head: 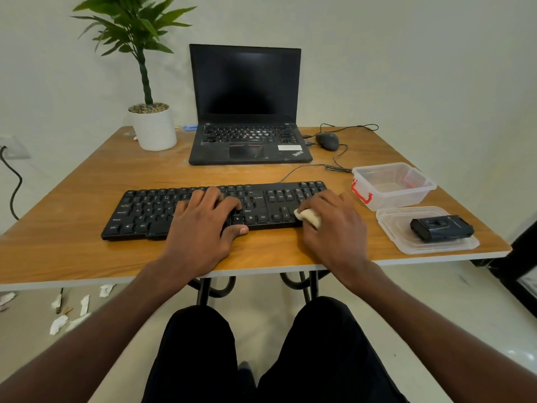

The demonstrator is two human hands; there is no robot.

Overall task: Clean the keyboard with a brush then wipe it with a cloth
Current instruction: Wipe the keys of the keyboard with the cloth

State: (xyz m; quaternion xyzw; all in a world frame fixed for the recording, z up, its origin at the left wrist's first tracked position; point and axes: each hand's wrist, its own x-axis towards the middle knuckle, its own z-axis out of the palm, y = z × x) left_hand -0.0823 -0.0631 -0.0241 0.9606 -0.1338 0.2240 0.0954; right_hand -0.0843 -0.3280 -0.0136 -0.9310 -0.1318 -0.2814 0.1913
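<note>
Black-trousered knees [261, 353] sit lowest in view, under the wooden bench [87, 205]. On the bench, at the back, stands an open black laptop [247, 106] with a dark screen, a potted plant [145, 82] to its left. Nearer lies the black keyboard [145, 210], parallel to the front edge. At the right stand a clear plastic box [392, 184] and its lid [406, 237]. Over the keyboard's middle, the left hand [200, 228] rests flat with fingers relaxed. At the keyboard's right end, the right hand [334, 225] grips a pale cloth [309, 218] against the keys.
</note>
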